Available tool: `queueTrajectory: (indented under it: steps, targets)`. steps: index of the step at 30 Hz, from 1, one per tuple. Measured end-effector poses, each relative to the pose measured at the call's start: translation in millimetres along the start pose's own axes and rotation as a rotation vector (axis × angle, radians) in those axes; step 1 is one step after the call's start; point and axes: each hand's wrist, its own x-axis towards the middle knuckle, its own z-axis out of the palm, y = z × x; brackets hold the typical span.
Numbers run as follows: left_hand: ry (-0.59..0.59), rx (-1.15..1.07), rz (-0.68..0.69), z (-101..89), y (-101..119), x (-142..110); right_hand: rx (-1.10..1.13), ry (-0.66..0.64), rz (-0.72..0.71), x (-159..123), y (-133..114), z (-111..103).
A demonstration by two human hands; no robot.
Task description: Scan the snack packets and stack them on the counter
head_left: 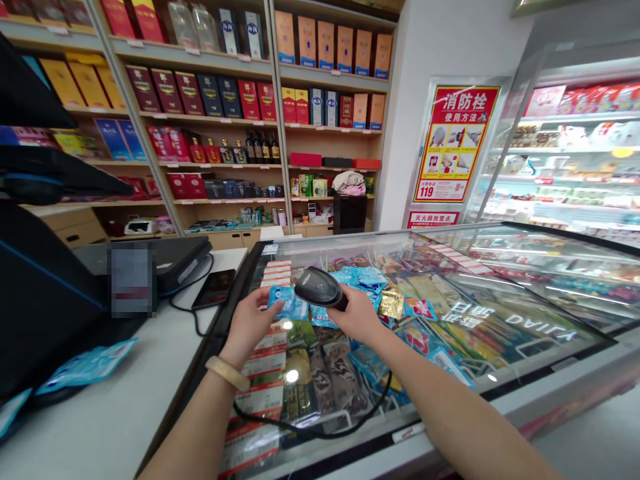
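Observation:
My left hand [254,319] pinches the left end of a small blue packet [290,303] over the glass-topped freezer. My right hand [357,313] is wrapped round the handle of a black barcode scanner [319,288], whose head is over the packet's right part. The scanner's black cable [320,435] loops across the glass lid below my hands. More blue packets [367,277] lie in a pile just beyond my right hand, with a gold packet [391,303] beside them. What is printed on the packets is too small to read.
On the left, a white counter [165,373] carries a dark terminal, a black phone [214,289] and more blue packets [90,365]. The freezer [525,393] extends to the right. Shelves of boxes and bottles [215,93] line the back, with a lit display fridge [580,147] at right.

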Motion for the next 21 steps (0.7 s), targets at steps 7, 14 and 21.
queueTrajectory:
  steps: [7,14,21]
  targets:
    - [0.186,-0.216,-0.061,-5.4,3.5,1.2,-0.001,-0.011,-0.016,-0.8,-1.0,-1.5]
    - [0.219,-0.138,0.004,-8.1,-0.4,4.0,-0.089,-0.077,-0.05,-3.8,-3.8,-2.2]
    - [0.249,0.007,0.069,-9.0,-0.6,6.7,-0.183,-0.121,-0.068,-4.4,-6.8,-4.4]
